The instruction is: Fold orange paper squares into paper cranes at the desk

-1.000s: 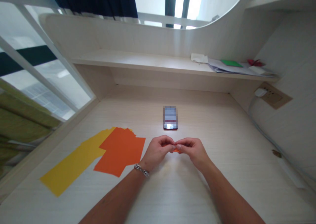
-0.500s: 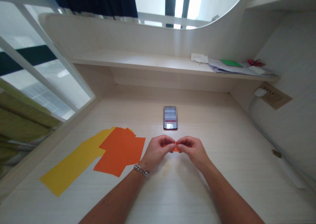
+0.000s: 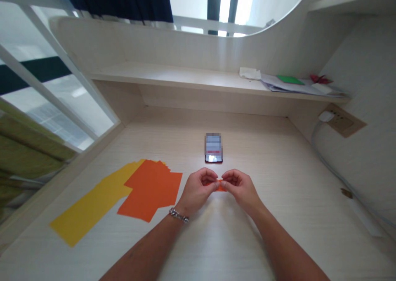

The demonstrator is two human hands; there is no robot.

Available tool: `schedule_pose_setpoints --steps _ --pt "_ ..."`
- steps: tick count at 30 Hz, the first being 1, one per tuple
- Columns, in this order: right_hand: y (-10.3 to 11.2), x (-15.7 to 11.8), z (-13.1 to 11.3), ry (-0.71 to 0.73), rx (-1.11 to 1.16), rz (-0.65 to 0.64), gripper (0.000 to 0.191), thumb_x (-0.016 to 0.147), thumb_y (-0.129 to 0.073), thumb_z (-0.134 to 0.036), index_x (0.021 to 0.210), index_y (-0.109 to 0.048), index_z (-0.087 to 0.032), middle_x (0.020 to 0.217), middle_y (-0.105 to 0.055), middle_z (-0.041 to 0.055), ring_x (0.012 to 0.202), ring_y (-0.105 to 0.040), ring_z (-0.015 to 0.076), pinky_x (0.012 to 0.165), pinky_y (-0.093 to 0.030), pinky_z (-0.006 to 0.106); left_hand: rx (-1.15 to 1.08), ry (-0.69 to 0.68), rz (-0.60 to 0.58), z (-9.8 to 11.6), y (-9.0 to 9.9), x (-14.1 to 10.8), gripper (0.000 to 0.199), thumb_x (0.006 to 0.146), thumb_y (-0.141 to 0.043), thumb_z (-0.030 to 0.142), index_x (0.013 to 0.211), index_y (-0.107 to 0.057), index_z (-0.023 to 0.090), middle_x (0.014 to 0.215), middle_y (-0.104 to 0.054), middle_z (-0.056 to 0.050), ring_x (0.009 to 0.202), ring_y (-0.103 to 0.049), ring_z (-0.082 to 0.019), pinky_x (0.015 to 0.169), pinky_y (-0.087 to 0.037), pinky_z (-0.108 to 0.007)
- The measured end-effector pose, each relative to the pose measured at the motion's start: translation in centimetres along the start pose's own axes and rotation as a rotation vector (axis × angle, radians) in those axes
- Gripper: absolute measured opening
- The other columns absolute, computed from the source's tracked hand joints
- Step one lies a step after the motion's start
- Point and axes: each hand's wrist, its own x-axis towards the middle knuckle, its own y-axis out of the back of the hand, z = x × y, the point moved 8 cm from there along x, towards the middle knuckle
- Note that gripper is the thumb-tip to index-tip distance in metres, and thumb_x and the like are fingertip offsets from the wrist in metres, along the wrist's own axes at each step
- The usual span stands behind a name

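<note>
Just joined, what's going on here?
A person pinches a small orange paper piece between the left hand and right hand, over a pale desk. To the left, orange paper sheets overlap a yellow paper sheet. A phone lies just beyond the hands.

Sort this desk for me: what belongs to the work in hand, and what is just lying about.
Work in hand: left hand, right hand, small piece of orange paper pinched between them, orange paper sheets, yellow paper sheets.

Lying about: smartphone, papers on the shelf, green sheet, red paper piece.
</note>
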Motion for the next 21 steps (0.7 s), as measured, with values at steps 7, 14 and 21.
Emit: schedule_pose_setpoints --steps 7,14,21 --pt "0.5 0.22 -0.21 0.005 -0.048 0.016 0.02 0.063 -0.076 -0.026 0.071 -0.059 -0.018 0.066 -0.062 -0.0004 0.059 -0.056 0.0135 0.056 -0.045 0.025 -0.069 0.098 -0.071 -0.84 -0.29 0.04 0.022 0.068 -0.072 0.019 0.086 -0.062 0.012 0.072 -0.068 -0.005 0.066 -0.065 -0.015 0.064 -0.053 -0.028" --pt "0.47 0.08 0.08 -0.038 0.034 -0.005 0.024 0.064 -0.075 -0.023 0.08 -0.058 -0.018 0.068 -0.064 -0.0003 0.063 -0.06 0.0142 0.059 -0.046 0.026 -0.026 0.055 -0.029 -0.76 0.01 0.22 0.024 0.066 -0.073 0.019 0.086 -0.061 0.012 0.073 -0.067 -0.004 0.068 -0.064 -0.014 0.066 -0.051 -0.026" --pt "0.54 0.02 0.6 -0.079 0.028 -0.072 0.02 0.068 -0.07 -0.024 0.084 -0.06 -0.017 0.068 -0.065 0.0001 0.06 -0.061 0.014 0.057 -0.048 0.026 -0.006 0.05 -0.035 -1.02 0.22 0.27 0.021 0.066 -0.072 0.013 0.084 -0.061 0.013 0.072 -0.066 -0.003 0.067 -0.062 -0.012 0.064 -0.05 -0.023"
